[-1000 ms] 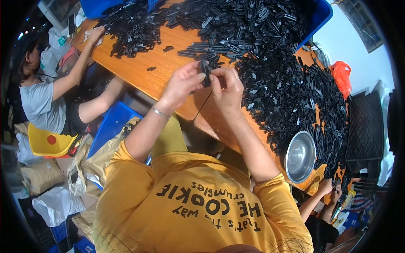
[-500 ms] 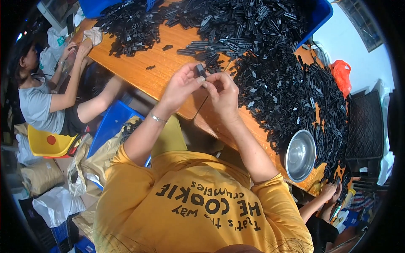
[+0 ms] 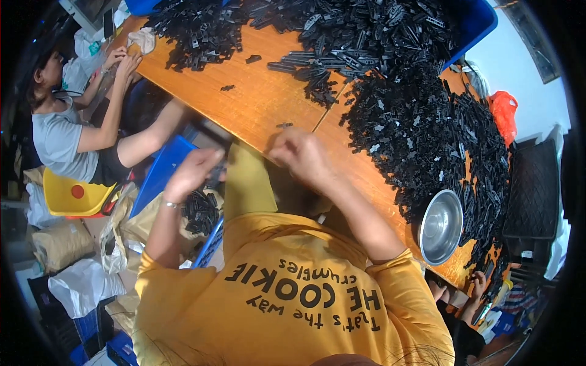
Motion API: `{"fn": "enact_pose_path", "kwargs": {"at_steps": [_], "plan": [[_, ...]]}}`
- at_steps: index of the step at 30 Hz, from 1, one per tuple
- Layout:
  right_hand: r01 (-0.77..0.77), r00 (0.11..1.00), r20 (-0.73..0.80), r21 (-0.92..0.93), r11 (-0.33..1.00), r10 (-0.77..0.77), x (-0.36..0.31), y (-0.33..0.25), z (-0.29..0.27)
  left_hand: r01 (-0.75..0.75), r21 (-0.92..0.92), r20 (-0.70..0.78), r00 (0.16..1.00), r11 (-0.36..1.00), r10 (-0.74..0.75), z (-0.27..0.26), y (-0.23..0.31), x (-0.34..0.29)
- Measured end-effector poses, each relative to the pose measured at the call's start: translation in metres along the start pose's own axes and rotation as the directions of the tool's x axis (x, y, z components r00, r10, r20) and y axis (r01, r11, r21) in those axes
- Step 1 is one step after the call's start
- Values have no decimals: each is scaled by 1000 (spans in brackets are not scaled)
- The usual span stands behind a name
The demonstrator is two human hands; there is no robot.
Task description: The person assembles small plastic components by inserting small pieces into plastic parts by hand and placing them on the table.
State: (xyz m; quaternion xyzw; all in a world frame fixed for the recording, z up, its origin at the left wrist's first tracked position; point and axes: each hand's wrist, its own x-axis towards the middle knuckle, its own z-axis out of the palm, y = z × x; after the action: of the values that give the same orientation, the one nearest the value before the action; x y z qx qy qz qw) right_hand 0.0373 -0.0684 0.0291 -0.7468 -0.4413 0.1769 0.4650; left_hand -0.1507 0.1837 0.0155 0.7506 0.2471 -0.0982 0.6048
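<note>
My left hand (image 3: pixel 193 175) is away from the table, over a bin lined with brown paper that holds a heap of black plastic parts (image 3: pixel 200 211). Its fingers are smeared by motion, and a dark blurred shape shows just below them; whether they grip it I cannot tell. At the near table edge, my right hand (image 3: pixel 303 160) is curled with its fingertips drawn together; anything inside is hidden. Just beyond it a small black plastic piece (image 3: pixel 284 125) lies on the wooden table (image 3: pixel 256 91).
Large heaps of black plastic parts (image 3: pixel 409 134) cover the table's far and right sides. A metal bowl (image 3: pixel 441 227) stands near the right edge, a blue bin (image 3: pixel 473 30) behind. One person (image 3: pixel 67 131) sits at left on a yellow stool (image 3: pixel 76 194); another person's hand (image 3: pixel 478 285) works at lower right.
My hands were together over the table at a dark piece; they have parted. The left has moved left and down over the bin, the right down toward the table edge.
</note>
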Motion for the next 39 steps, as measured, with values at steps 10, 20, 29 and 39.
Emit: {"fn": "enact_pose_path", "kwargs": {"at_steps": [10,20,29,39], "plan": [[9,997,-62,-486,874,-45,36,30,-16,-395,686,-246,664,611,706,25,91,87],[-99,994,-4,-393,914,106,24,27,-28,-396,812,-168,544,428,822,57,118,222],[-251,967,-100,-203,946,236,16,11,-39,-483,722,-182,558,495,809,59,92,203],[-112,915,-396,-75,991,73,22,18,-37,-388,737,-256,597,553,760,54,98,185]]}}
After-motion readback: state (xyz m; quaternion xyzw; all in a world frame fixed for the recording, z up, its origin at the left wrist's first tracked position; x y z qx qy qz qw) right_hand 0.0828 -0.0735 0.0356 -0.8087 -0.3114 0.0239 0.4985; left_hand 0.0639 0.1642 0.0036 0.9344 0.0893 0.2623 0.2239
